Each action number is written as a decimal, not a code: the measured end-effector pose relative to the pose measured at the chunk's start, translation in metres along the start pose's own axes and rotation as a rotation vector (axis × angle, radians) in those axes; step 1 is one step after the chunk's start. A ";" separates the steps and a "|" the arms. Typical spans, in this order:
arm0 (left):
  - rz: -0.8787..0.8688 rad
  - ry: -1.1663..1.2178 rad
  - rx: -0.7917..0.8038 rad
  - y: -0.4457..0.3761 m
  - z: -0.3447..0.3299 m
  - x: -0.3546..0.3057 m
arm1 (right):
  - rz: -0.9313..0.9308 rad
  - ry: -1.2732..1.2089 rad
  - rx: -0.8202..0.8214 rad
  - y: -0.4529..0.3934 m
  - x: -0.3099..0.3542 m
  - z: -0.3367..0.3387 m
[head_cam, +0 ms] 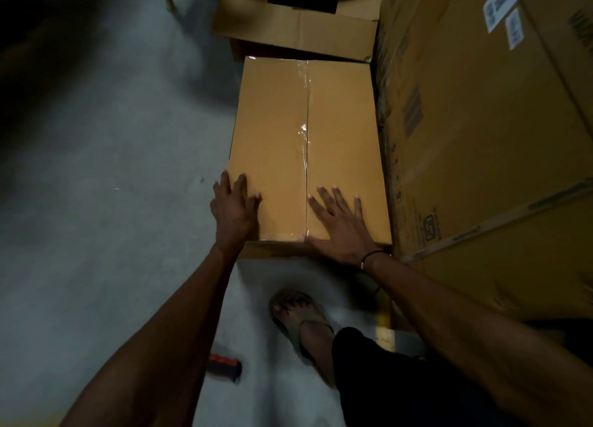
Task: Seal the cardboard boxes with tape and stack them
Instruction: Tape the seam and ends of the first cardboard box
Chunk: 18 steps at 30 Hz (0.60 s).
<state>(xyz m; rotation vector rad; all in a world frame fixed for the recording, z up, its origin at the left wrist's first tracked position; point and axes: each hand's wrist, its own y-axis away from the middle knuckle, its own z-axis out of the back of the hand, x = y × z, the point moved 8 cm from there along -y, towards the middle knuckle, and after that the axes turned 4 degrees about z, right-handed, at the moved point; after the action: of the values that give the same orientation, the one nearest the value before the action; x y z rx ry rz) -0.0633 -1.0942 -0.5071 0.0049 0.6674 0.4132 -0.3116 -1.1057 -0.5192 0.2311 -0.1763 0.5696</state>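
Cardboard box (305, 150) lies on the floor (112, 202) beside a big carton (481, 137), clear tape (305, 105) already along its seam. My left hand (234, 208) and right hand (340, 224) press flat, fingers spread. I judge stacking is left.

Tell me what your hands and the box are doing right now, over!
Left hand and right hand flat on the box, fingers spread. Clear tape along its seam. Big cartons tight on the right.
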 end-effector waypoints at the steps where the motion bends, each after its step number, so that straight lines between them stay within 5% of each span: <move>1: -0.022 -0.033 0.032 0.002 -0.002 -0.001 | 0.019 0.022 0.033 0.004 0.002 -0.002; 13: -0.079 -0.094 0.031 0.076 0.044 -0.018 | -0.009 0.107 0.010 0.030 0.054 0.031; 18: -0.043 -0.025 0.001 0.105 0.122 -0.016 | -0.008 -0.230 0.018 0.033 0.086 0.086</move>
<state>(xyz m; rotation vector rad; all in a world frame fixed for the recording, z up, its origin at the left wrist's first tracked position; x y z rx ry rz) -0.0399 -0.9881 -0.3873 -0.0032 0.6419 0.3712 -0.2675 -1.0575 -0.4112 0.3148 -0.3928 0.5358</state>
